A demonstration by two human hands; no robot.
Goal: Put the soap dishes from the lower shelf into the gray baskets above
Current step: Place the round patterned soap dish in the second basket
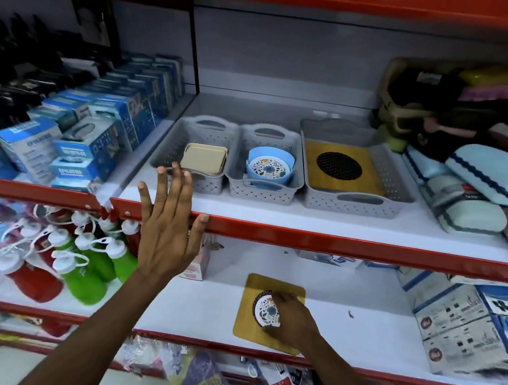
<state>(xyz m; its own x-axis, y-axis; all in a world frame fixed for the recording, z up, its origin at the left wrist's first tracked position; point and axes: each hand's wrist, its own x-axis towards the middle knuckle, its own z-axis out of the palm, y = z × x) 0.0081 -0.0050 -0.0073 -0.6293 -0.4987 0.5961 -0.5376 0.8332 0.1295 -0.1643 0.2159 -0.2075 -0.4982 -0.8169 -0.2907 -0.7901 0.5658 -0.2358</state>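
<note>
Three gray baskets stand on the upper shelf. The left basket [171, 149] holds cream square dishes [202, 158]. The middle basket [295, 159] holds a blue round dish with a floral centre [269, 166]. The right, larger basket [399, 185] holds a yellow square dish with a black round grid [338, 166]. On the lower shelf lies another yellow square dish [248, 319] with a small round floral piece [264, 310] on it. My right hand [291, 320] is closed over that floral piece. My left hand [167, 231] is raised, fingers spread, in front of the upper shelf's red edge.
Blue boxes [99, 137] fill the upper shelf to the left, and light blue cases [471, 191] lie to the right. Green and red bottles [86, 264] crowd the lower shelf's left; printed boxes [464, 324] stand at its right. Red shelf edges [333, 244] jut forward.
</note>
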